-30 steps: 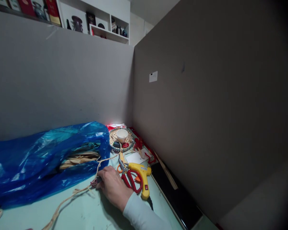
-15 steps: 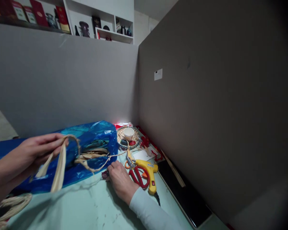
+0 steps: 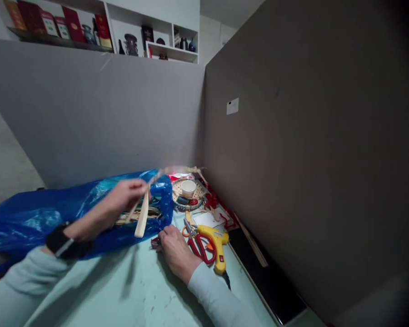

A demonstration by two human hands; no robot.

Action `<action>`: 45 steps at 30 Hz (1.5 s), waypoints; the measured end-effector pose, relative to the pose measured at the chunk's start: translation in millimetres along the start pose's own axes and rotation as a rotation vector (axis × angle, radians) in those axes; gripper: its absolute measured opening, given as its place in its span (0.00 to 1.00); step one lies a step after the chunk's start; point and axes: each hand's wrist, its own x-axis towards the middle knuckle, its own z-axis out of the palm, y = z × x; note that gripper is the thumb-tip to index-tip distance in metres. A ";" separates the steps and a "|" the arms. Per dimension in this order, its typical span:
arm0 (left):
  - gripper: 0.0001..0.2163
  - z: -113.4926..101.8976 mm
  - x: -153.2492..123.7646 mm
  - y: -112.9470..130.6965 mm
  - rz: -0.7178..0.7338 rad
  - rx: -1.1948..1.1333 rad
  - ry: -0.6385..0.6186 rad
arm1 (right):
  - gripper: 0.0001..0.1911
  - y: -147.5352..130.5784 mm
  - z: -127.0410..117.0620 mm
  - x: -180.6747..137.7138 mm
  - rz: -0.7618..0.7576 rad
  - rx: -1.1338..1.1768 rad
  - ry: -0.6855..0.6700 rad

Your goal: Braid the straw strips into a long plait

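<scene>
My left hand (image 3: 127, 194) is raised over the blue plastic bag (image 3: 54, 213), fingers pinched on a pale straw strip (image 3: 142, 213) that hangs down. A twisted straw cord (image 3: 177, 171) runs from that hand to the right, blurred in the air. On the pale green table (image 3: 122, 290) my right hand (image 3: 175, 250) lies closed on a small dark reddish thing (image 3: 154, 243) at its fingertips, which I cannot make out. More straw strips (image 3: 136, 214) stick out of the bag's mouth.
Red-handled scissors (image 3: 199, 243) and a yellow glue gun (image 3: 217, 243) lie just right of my right hand. A round woven tray (image 3: 180, 193) holding a white cup (image 3: 188, 188) sits at the back corner. Grey partitions close in behind and to the right. A black slab (image 3: 266, 281) lies along the right wall.
My left hand came into view and moved right and up with the straw strip, lifting the cord off the table. My right hand stayed pressed on the table. The camera shifted left.
</scene>
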 end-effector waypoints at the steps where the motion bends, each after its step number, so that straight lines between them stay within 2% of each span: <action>1: 0.10 2.9 -10.8 -27.4 -0.117 0.059 -0.067 | 0.16 0.6 0.3 -0.1 -0.008 0.013 0.005; 3: 0.13 5.3 -30.9 -76.3 -0.302 0.154 -0.168 | 0.17 2.7 1.6 -0.4 -0.023 0.046 0.018; 5: 0.15 4.8 -45.7 -111.0 -0.425 0.230 -0.227 | 0.17 5.6 3.4 -0.2 -0.032 0.077 0.028; 7: 0.15 4.3 -53.2 -130.8 -0.484 0.292 -0.255 | 0.17 8.1 4.8 0.6 -0.039 0.099 0.034; 10: 0.16 8.0 -54.3 -143.3 -0.488 0.363 -0.270 | 0.17 9.5 4.4 1.6 -0.059 0.115 0.039; 19: 0.16 30.3 -47.3 -154.3 -0.311 0.456 -0.220 | 0.16 9.7 0.6 -1.2 -0.064 0.114 0.027; 28: 0.14 38.4 -49.8 -144.5 -0.139 0.478 -0.190 | 0.15 10.8 -0.2 2.0 -0.050 0.124 -0.003; 38: 0.14 40.5 -52.6 -135.5 -0.112 0.631 -0.127 | 0.15 10.7 -0.1 -0.2 -0.034 0.105 -0.029; 45: 0.14 45.0 -56.2 -124.8 -0.118 0.770 -0.146 | 0.15 6.3 -8.1 -0.1 -0.032 0.116 -0.033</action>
